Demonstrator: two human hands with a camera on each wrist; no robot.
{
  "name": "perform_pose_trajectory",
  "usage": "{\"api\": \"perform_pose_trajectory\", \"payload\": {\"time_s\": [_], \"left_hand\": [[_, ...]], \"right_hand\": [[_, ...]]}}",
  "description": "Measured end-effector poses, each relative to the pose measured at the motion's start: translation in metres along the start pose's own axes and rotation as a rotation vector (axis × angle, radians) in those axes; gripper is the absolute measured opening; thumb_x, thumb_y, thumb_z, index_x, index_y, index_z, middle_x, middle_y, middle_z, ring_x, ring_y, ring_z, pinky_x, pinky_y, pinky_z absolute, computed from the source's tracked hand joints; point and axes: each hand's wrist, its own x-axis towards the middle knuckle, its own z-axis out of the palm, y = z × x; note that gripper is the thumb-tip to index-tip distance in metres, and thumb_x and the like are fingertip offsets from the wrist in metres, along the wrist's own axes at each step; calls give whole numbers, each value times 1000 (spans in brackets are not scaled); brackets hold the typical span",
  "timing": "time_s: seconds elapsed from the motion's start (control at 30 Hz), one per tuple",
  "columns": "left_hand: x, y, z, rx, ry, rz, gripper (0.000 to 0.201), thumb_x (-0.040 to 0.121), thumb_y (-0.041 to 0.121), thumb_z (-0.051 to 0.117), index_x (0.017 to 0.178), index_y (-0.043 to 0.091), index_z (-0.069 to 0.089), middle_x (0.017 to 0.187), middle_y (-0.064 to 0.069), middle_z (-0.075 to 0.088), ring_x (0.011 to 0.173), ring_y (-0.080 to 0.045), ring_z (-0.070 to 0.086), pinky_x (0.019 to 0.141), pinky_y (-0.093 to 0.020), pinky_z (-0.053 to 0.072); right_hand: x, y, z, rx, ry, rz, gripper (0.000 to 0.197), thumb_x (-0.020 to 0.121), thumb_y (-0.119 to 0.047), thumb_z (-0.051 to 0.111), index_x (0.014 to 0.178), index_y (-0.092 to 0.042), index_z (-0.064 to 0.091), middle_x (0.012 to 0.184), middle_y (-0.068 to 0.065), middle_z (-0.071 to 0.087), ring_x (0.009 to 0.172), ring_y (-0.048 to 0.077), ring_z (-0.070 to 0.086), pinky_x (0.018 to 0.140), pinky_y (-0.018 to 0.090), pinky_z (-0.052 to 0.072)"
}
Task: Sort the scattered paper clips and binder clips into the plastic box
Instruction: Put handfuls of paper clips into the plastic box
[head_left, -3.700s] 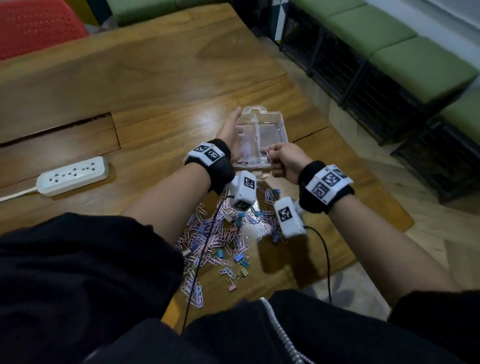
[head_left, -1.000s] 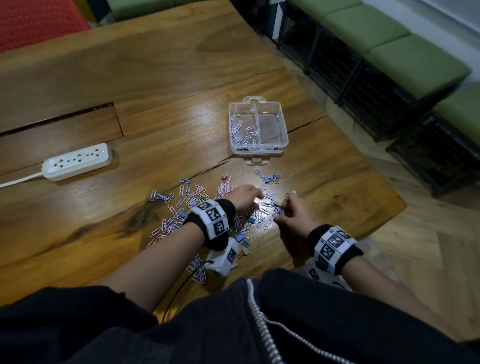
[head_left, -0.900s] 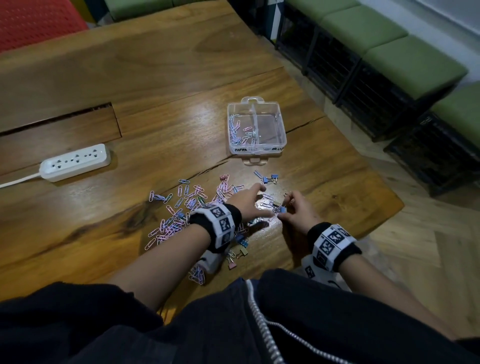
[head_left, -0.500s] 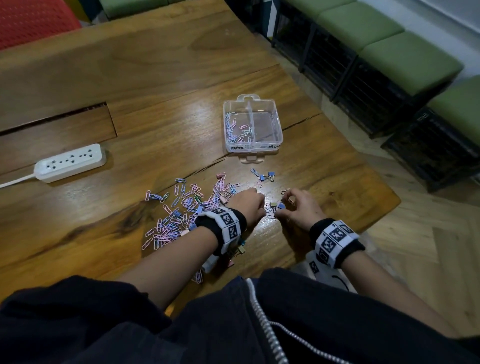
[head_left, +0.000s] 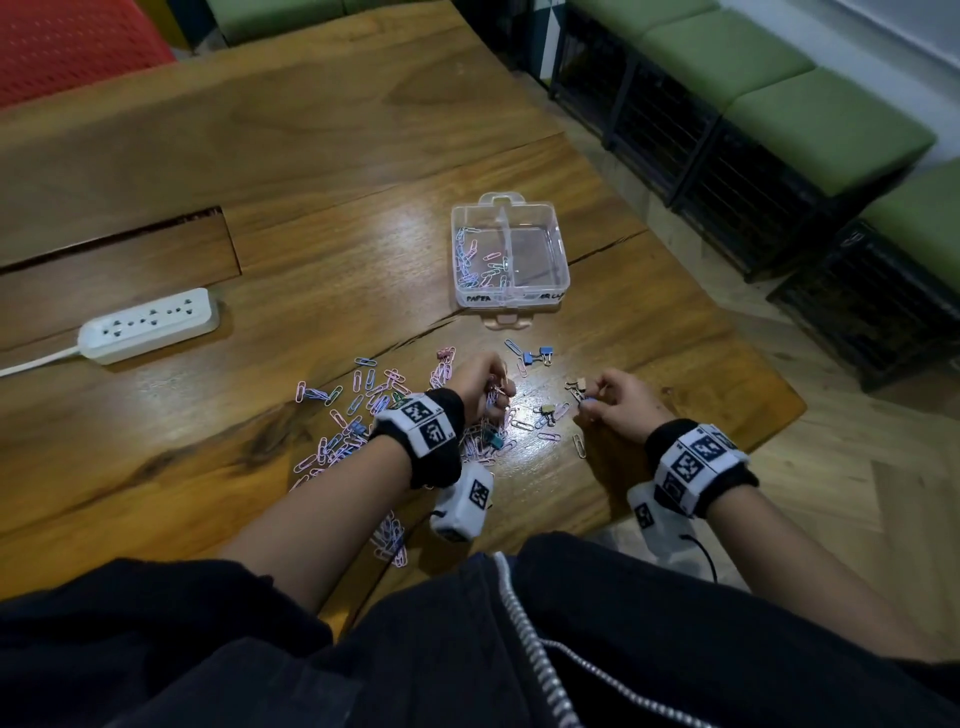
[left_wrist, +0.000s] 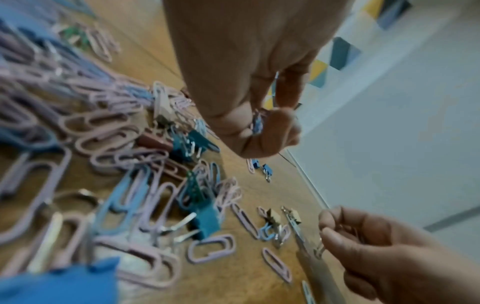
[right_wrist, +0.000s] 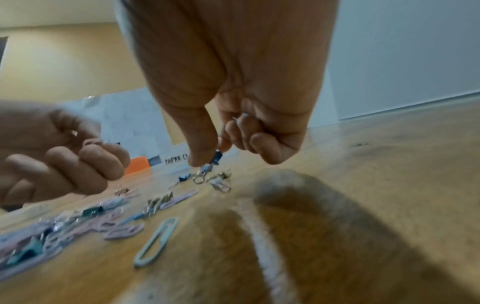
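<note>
A clear two-compartment plastic box (head_left: 556, 244) stands open on the wooden table, with several paper clips in its left half. Pink and blue paper clips (head_left: 363, 400) and small binder clips (head_left: 540, 356) lie scattered in front of me. My left hand (head_left: 491, 387) is raised a little over the pile, fingers curled round a bunch of paper clips (left_wrist: 257, 123). My right hand (head_left: 597, 397) pinches a blue binder clip (right_wrist: 217, 157) between thumb and forefinger, just above the table; more metal shows inside its curled fingers. The right hand (left_wrist: 327, 228) also shows in the left wrist view.
A white power strip (head_left: 148, 325) lies at the left. A cable slot (head_left: 119, 234) cuts the tabletop behind it. The table's right edge (head_left: 769, 431) drops to a wooden floor. Green-cushioned benches (head_left: 779, 93) stand at the right. A red chair (head_left: 72, 47) is behind.
Both hands came back from the box to the pile near me. Within the last second the left hand closed on paper clips and lifted, and the right hand pinched a binder clip.
</note>
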Motion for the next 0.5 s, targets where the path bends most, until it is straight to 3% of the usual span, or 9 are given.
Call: {"api": "perform_pose_trajectory", "payload": {"time_s": [0.17, 0.27, 0.33, 0.4, 0.5], "left_hand": [[2, 0, 9, 43, -109, -12, 16, 82, 2, 31, 70, 12, 35, 58, -4, 47, 31, -7, 36, 33, -8, 29], [3, -1, 16, 94, -149, -51, 23, 89, 15, 39, 66, 15, 37, 48, 2, 49, 31, -6, 37, 35, -10, 29], [4, -2, 22, 136, -124, -47, 28, 91, 20, 45, 64, 16, 39, 52, 2, 44, 31, -5, 37, 36, -12, 28], [8, -6, 27, 374, -60, 36, 30, 90, 21, 53, 63, 16, 42, 58, 1, 43, 38, -7, 41, 39, -16, 32], [13, -12, 30, 863, 5, 218, 24, 79, 24, 70, 67, 17, 50, 71, 2, 54, 67, -15, 53, 57, -24, 42]], "right_hand": [[-2, 12, -8, -97, 81, 37, 12, 84, -3, 58, 85, -12, 49, 68, -9, 44, 64, 7, 45, 43, 4, 32], [1, 15, -2, -149, 140, 80, 17, 80, -16, 65, 81, -17, 48, 75, -7, 49, 79, 15, 51, 63, 19, 40], [3, 14, 5, -204, 172, 92, 21, 78, -29, 67, 81, -18, 49, 85, -3, 51, 84, 17, 52, 76, 27, 45], [4, 9, 11, -258, 194, 79, 26, 79, -35, 65, 90, -15, 53, 92, -2, 44, 87, 16, 46, 79, 26, 40], [7, 1, 17, -342, 203, 36, 24, 83, -32, 60, 97, -14, 56, 94, -1, 43, 88, 15, 43, 80, 27, 37]]}}
